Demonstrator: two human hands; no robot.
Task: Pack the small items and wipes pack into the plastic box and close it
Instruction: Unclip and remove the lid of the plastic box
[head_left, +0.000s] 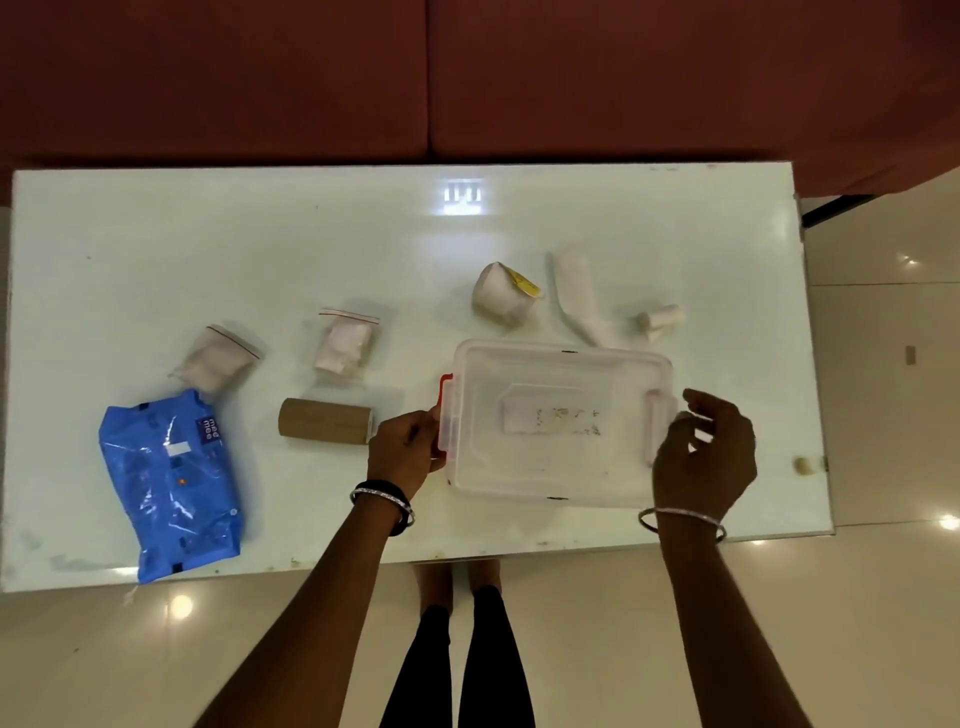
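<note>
Left hand (408, 451) pinches the plastic box's (558, 457) red latch (444, 415); right hand (706, 457) (fingers spread, loose) rests at the opposite latch (658, 423) on the tabletop (363, 244).

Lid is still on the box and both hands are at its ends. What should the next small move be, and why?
Probably unclip and lift the lid: the left hand is at the orange latch, the right hand by the other latch, and the wipes pack and small items lie outside the plastic box.
</note>
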